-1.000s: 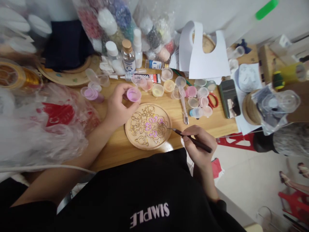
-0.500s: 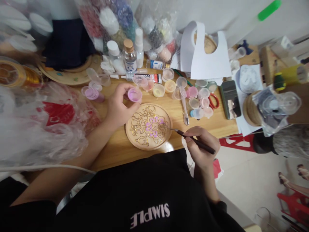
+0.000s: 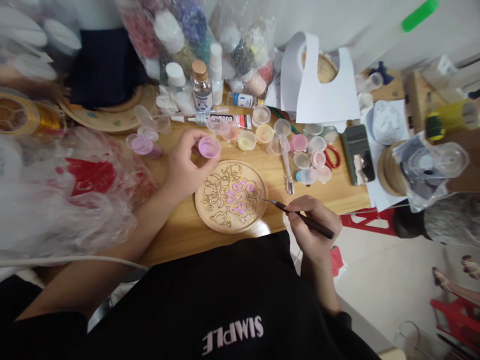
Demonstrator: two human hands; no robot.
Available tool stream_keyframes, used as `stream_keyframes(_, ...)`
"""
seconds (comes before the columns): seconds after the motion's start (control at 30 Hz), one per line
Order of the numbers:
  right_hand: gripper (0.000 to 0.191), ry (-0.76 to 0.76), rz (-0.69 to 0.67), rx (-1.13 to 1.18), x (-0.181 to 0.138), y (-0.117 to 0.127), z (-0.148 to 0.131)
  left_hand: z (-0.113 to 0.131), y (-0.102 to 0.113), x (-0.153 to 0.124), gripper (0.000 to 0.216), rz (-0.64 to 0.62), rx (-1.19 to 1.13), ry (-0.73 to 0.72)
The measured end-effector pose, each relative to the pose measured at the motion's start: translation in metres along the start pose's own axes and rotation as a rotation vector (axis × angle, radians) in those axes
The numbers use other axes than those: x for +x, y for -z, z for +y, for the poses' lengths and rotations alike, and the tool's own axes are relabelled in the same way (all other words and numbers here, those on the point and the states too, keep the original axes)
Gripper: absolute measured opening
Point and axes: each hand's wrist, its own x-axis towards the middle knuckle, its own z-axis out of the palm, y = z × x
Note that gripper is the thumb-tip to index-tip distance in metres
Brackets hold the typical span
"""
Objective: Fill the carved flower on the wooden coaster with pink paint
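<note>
A round wooden disc [image 3: 230,196] with a gold flower outline and pink-filled petals lies near the table's front edge. My left hand [image 3: 183,162] is closed round a small pot of pink paint [image 3: 209,147] just behind the disc. My right hand [image 3: 313,227] pinches a thin dark brush [image 3: 300,218]; its fine tip rests at the disc's right side.
Several small paint pots [image 3: 300,142] crowd the table behind the disc, with red scissors [image 3: 332,156], a glue tube [image 3: 225,120], bottles [image 3: 201,90], a phone [image 3: 358,152] and white paper [image 3: 318,80]. Plastic bags [image 3: 67,195] lie at the left. The wooden table [image 3: 330,192] ends at the right.
The brush tip and my right hand have shifted very slightly right and down along the disc's right side. My left hand stays on the pink pot.
</note>
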Motion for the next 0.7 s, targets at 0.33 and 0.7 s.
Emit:
stream_keyframes(0.33, 0.02, -0.002, -0.001, 0.006, 0.0032, -0.0015, -0.0021, 0.0029, 0.003, 0.0, 0.033, -0.045, 0.025, 0.024)
stream_keyframes(0.7, 0.018, -0.007, 0.002, -0.024, 0.0041, -0.0029, -0.0036, 0.0019, 0.0006, 0.0007, 0.038, 0.014, 0.024, -0.03)
